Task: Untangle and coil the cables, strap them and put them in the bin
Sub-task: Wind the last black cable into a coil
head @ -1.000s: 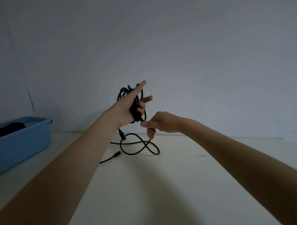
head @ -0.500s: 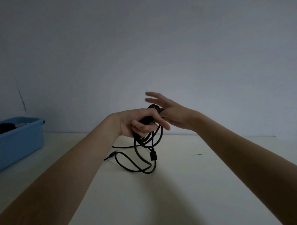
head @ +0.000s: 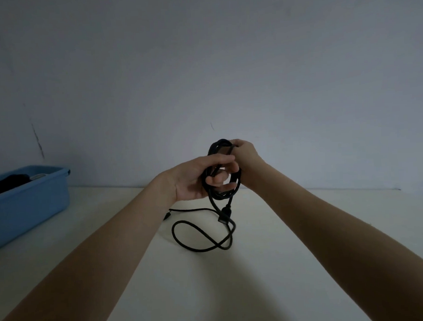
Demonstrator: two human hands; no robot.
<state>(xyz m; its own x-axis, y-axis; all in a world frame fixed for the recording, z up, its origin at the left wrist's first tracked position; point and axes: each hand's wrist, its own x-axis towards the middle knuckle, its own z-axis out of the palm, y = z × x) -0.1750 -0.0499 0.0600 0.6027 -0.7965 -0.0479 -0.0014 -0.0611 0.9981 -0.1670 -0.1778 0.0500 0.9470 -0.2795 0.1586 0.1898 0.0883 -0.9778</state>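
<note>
Above the tabletop's (head: 271,267) middle, your left hand (head: 192,179) clamps the black cable's (head: 220,174) coiled turns while your right hand (head: 245,159) pinches their top; the tail lies looped below. Light and limp: hold all turns together where they bunch.

Your black cable (head: 222,184) is partly coiled, its loops held upright above the bench; the loose tail hangs down, a plug dangling, and lies in a loop. The blue bin (head: 37,199) stands far left.
</note>
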